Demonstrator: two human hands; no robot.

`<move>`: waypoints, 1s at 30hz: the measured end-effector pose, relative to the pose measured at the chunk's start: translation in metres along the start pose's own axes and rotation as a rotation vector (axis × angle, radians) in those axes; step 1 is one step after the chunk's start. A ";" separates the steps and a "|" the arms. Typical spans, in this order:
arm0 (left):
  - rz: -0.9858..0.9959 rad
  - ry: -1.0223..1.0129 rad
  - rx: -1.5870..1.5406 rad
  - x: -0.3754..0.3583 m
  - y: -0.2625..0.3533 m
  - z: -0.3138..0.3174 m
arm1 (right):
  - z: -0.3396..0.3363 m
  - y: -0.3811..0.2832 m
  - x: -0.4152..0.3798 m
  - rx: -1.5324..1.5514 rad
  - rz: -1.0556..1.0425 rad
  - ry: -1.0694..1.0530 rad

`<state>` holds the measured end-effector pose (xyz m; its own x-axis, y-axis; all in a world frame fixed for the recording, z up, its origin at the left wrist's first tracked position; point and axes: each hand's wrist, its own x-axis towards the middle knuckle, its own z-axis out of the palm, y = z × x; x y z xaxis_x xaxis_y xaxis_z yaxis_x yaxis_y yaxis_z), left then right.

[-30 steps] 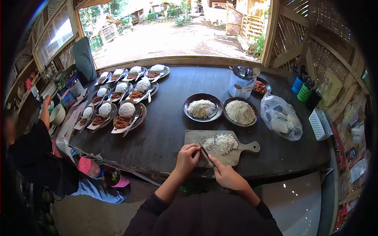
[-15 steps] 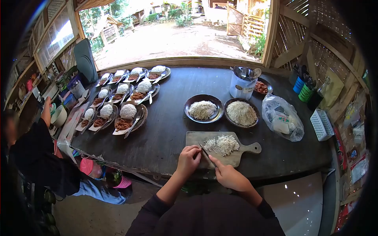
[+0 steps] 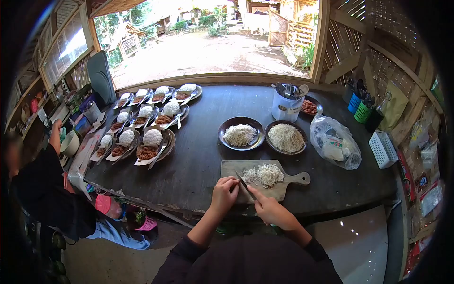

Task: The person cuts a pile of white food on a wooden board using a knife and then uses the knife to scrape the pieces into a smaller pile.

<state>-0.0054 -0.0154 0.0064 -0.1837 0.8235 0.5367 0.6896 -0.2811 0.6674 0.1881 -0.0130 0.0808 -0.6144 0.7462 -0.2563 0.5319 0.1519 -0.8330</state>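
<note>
My right hand (image 3: 272,208) is wrapped round the handle of a knife (image 3: 243,183), whose blade points up and left over a wooden cutting board (image 3: 298,178). Closed at the board's left edge, my left hand (image 3: 226,191) is beside the blade; what its fingers hold, if anything, is too small to make out. A heap of pale shredded food (image 3: 268,175) lies on the board. Behind it stand two dark bowls of similar pale shreds, the left heap (image 3: 240,135) and the right heap (image 3: 286,138).
Several plates of rice and brown food (image 3: 152,138) fill the table's left side. A cutlery bucket (image 3: 286,106), a plastic bag (image 3: 336,142) and a white basket (image 3: 383,149) stand at the right. A co-worker (image 3: 52,189) is at the far left.
The view has shifted slightly, so the table items sit a little further left. Both hands keep nearly the same pose at the board. The co-worker's arm has moved slightly.
</note>
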 end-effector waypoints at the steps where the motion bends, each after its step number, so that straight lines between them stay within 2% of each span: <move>1: -0.004 -0.002 -0.002 0.000 -0.001 0.001 | -0.001 -0.001 -0.002 0.000 0.001 0.002; 9: 0.013 -0.007 0.017 -0.001 -0.003 0.001 | -0.003 -0.005 -0.004 -0.077 0.031 -0.026; 16: 0.009 -0.010 0.014 0.000 -0.001 -0.001 | -0.008 -0.005 0.004 -0.209 -0.034 -0.032; 18: 0.006 -0.009 0.009 -0.001 -0.002 0.000 | -0.009 -0.010 0.006 -0.161 0.041 -0.067; 22: 0.018 0.009 0.021 -0.001 -0.002 0.000 | 0.000 -0.001 0.016 -0.159 -0.026 -0.026; 30: -0.037 -0.001 -0.041 0.000 0.000 -0.002 | -0.007 -0.007 0.003 -0.025 0.069 -0.027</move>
<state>-0.0068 -0.0165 0.0069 -0.2079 0.8342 0.5108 0.6529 -0.2704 0.7075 0.1870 -0.0070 0.0892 -0.5909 0.7377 -0.3265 0.5882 0.1170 -0.8002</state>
